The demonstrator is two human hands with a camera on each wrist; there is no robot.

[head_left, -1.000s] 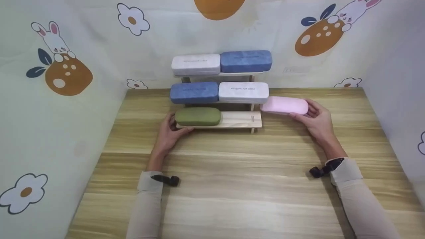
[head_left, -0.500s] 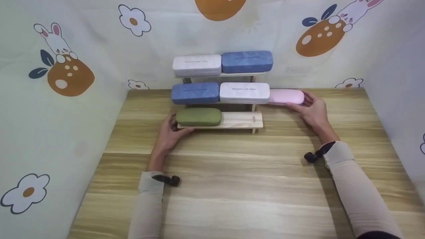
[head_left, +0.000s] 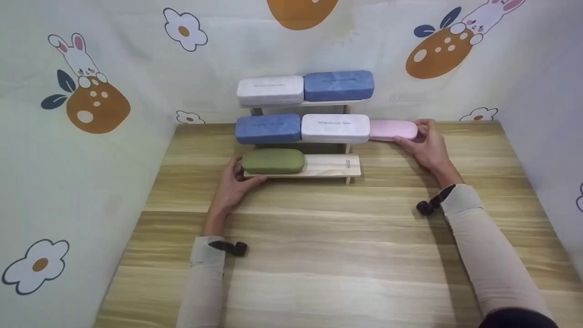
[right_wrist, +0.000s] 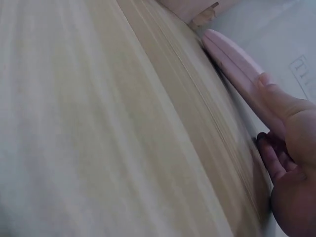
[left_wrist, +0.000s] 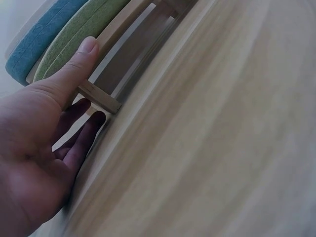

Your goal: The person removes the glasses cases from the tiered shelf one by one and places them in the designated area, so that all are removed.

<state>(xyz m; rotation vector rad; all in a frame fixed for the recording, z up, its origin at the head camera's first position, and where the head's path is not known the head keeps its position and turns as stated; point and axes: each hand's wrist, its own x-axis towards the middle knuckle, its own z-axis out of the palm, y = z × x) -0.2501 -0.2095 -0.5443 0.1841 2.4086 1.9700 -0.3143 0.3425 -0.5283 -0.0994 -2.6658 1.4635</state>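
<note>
My right hand (head_left: 430,148) pinches the right end of a pink glasses case (head_left: 391,130), low beside the tiered wooden rack (head_left: 330,166). The white case on the middle tier hides the pink case's left end. In the right wrist view the pink case (right_wrist: 242,71) lies just above the tabletop or on it; I cannot tell which. My left hand (head_left: 230,184) grips the left end of the rack's bottom tier, beside a green glasses case (head_left: 272,161). In the left wrist view its thumb (left_wrist: 81,64) lies along the front edge, and the fingers reach behind the rack's leg (left_wrist: 101,96).
On the middle tier sit a blue case (head_left: 268,128) and a white case (head_left: 336,127). The top tier bears another white case (head_left: 270,89) and another blue case (head_left: 339,85). A patterned wall covering (head_left: 218,59) stands close behind the rack, and the wooden tabletop (head_left: 319,237) stretches in front.
My right hand has carried the pink case back toward the wall and lower, so the middle-tier white case now covers its left end. The left hand and the rack have stayed put.
</note>
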